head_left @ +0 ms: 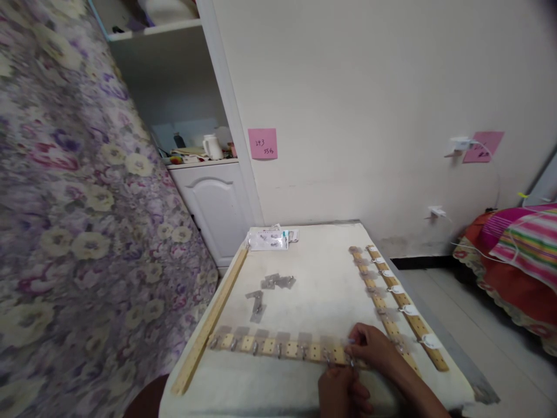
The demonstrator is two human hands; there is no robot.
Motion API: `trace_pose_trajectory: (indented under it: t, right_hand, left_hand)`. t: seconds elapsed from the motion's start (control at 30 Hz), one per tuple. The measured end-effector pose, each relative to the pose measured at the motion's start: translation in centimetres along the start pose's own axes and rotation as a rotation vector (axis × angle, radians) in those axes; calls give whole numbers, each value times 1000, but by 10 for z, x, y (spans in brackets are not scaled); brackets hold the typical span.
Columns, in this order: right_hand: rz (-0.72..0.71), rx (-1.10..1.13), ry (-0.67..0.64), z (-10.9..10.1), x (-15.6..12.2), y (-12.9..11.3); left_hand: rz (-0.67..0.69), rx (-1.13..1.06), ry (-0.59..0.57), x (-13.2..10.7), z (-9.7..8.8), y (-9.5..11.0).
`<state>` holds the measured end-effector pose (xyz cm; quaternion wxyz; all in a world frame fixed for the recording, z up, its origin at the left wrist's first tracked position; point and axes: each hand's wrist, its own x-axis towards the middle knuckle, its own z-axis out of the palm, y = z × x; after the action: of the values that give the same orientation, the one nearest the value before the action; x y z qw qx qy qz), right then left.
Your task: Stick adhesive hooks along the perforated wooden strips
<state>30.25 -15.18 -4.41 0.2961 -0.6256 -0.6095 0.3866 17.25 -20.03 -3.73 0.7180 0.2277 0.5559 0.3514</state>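
A wooden strip (pixel 278 346) with holes lies across the near part of a white-covered table (pixel 317 273); small clear packets with metal pieces hang along it. My right hand (pixel 374 347) pinches at the strip's right end, fingers closed on something small. My left hand (pixel 342 392) is curled just below it, fingertips touching the same spot. Loose small packets (pixel 272 284) lie in the middle of the table.
Two more wooden strips (pixel 398 305) with white tags run along the table's right side. A plain wooden batten (pixel 213 319) lies on the left edge. A packet pile (pixel 270 238) sits at the far edge. Floral fabric hangs left; a white cupboard and a bed stand nearby.
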Motion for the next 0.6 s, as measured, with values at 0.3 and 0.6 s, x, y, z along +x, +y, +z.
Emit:
trace_pose_trajectory:
  t: [0.3,0.6]
  right_hand:
    - [27,41,-7,-2,0,0]
    - [27,66,-46,0,3,4]
  left_hand:
    - [11,-9,13,5,0,-7]
    - [0,0,12,3,1,-3]
